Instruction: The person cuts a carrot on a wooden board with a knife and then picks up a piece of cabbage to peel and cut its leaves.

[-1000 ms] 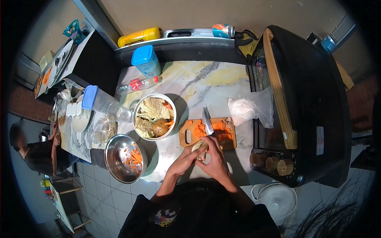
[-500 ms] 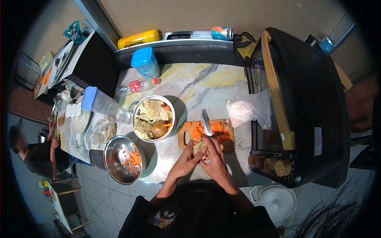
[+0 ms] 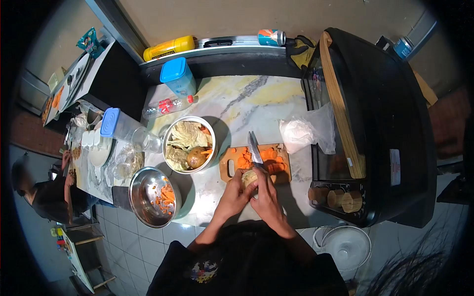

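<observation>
My left hand is closed around a pale yellowish, rounded vegetable, whose exact kind I cannot make out. The fingers of my right hand press against the same piece from the other side, partly hiding it. Just beyond my fingers, a knife lies over the wooden cutting board, blade pointing away; its handle end is hidden by my right hand. Chopped carrot is spread over the board on both sides of the blade.
Left of the board stand a white bowl with cabbage leaves and a potato, and a steel bowl with carrot scraps. A bag of white powder sits near the black oven. Another person works at far left.
The whole view has shifted slightly. My fingers have moved a little around the pale vegetable, which stays between both hands. The knife and board keep their places relative to each other.
</observation>
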`<action>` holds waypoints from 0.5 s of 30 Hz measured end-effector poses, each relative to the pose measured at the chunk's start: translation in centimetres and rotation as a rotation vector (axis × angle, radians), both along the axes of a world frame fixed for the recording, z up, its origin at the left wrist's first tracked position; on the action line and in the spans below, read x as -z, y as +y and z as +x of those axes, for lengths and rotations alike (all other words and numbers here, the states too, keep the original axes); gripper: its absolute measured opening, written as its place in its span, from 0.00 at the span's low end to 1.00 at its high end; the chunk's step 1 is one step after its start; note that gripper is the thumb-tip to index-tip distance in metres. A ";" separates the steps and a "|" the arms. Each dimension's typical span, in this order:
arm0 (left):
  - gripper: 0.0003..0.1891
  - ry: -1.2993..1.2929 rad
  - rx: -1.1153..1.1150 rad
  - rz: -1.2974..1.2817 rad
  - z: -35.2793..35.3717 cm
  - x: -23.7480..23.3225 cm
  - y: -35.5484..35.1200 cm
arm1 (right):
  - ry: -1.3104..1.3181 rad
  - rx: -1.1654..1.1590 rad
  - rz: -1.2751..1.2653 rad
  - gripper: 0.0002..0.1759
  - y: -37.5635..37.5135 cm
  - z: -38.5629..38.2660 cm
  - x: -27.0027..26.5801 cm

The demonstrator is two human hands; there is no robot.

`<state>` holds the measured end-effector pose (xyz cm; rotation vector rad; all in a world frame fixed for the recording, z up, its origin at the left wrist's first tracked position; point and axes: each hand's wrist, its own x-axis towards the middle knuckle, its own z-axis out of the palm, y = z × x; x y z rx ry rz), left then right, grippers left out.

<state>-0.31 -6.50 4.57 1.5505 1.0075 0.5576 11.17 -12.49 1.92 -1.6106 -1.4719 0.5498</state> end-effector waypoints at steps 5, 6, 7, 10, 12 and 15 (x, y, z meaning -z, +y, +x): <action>0.17 -0.052 0.018 -0.236 -0.3 0.2 0.3 | 0.076 0.015 0.031 0.41 0.1 0.0 -0.1; 0.17 -0.121 0.036 -0.248 -0.4 0.4 0.4 | 0.137 0.006 0.003 0.42 0.0 0.0 -0.1; 0.17 -0.189 0.053 -0.260 -0.4 0.4 0.5 | 0.200 -0.003 -0.025 0.43 -0.1 0.0 -0.1; 0.18 -0.174 0.064 -0.333 -0.6 0.1 0.7 | 0.163 0.007 0.024 0.43 -0.1 -0.1 -0.4; 0.18 -0.186 0.049 -0.328 -0.5 0.4 0.6 | 0.143 0.010 0.060 0.42 0.0 0.0 -0.2; 0.16 -0.237 0.018 -0.319 -0.4 1.1 0.4 | 0.124 0.019 0.091 0.41 0.0 0.0 0.3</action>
